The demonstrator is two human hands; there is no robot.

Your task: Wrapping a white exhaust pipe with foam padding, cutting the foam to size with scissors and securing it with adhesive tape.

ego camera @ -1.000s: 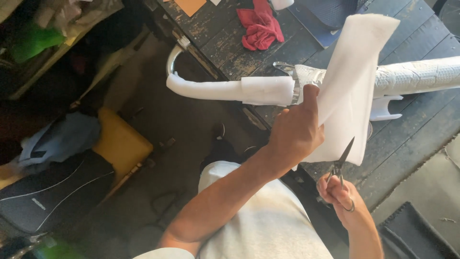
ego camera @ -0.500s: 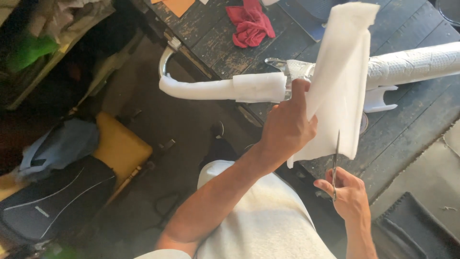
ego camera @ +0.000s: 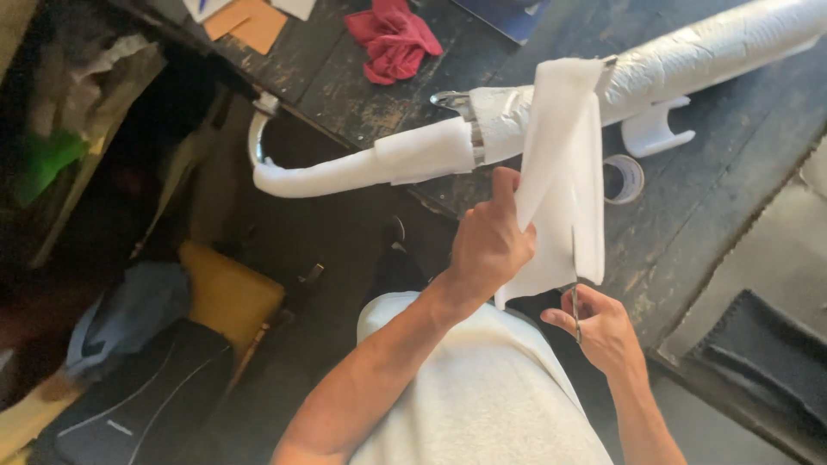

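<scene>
White foam sheet [ego camera: 560,172] pinched up in the left hand [ego camera: 487,245], right hand [ego camera: 603,327] gripping small metal scissors [ego camera: 575,301] at its bottom edge. Floppy sheet could easily wander the cut toward those fingers.

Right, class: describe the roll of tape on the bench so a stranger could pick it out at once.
Start at the dark wooden bench and the long wrapped pipe lying across it. Just below the pipe's white clip sits the tape roll, right of the held white sheet. It alone is a small open ring.
</scene>
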